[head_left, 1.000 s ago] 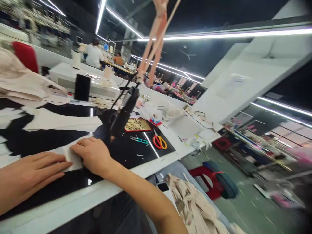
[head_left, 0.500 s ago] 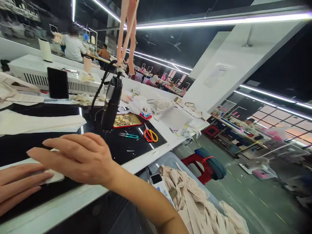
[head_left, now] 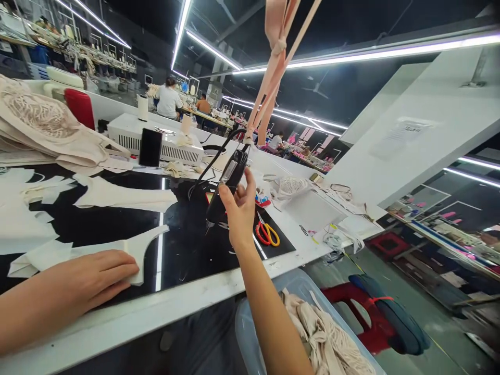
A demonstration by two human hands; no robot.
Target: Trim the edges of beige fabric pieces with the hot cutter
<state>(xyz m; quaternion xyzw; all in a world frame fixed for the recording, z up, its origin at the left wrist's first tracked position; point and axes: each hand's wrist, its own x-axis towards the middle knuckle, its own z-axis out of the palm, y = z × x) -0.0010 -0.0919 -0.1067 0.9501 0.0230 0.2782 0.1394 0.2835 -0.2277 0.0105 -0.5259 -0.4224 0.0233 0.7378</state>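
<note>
Cream fabric piece point(head_left: 138, 255) is seen lying on the black surface of a long worktable point(head_left: 187, 294), its curved end near the white front edge. Room for movement is left on the bare black stretch between that end and the red-and-yellow scissors. Below the table edge, a translucent tub point(head_left: 242, 333) is filled with beige fabric point(head_left: 324, 333). Another cream piece point(head_left: 125, 195) is laid farther back, set apart from the first.

The near piece is held down by the left hand point(head_left: 103, 271), palm lowered and fingers nearly together, nothing pinched between them. The black hand tool point(head_left: 216, 208), hung by pink straps point(head_left: 265, 96), is met by the right hand point(head_left: 242, 208): the thumb is laid on its side, the other fingers curled past the far side. Whether the grip is clamped tight cannot be told. Half a second earlier, that hand was held above the left one and the tool was left untouched.

Behind the tool, a red-edged tray point(head_left: 209, 197) is mostly hidden, its contents apparently blocked from view. To the right, scissors point(head_left: 267, 234) are laid near the table's front edge.
</note>
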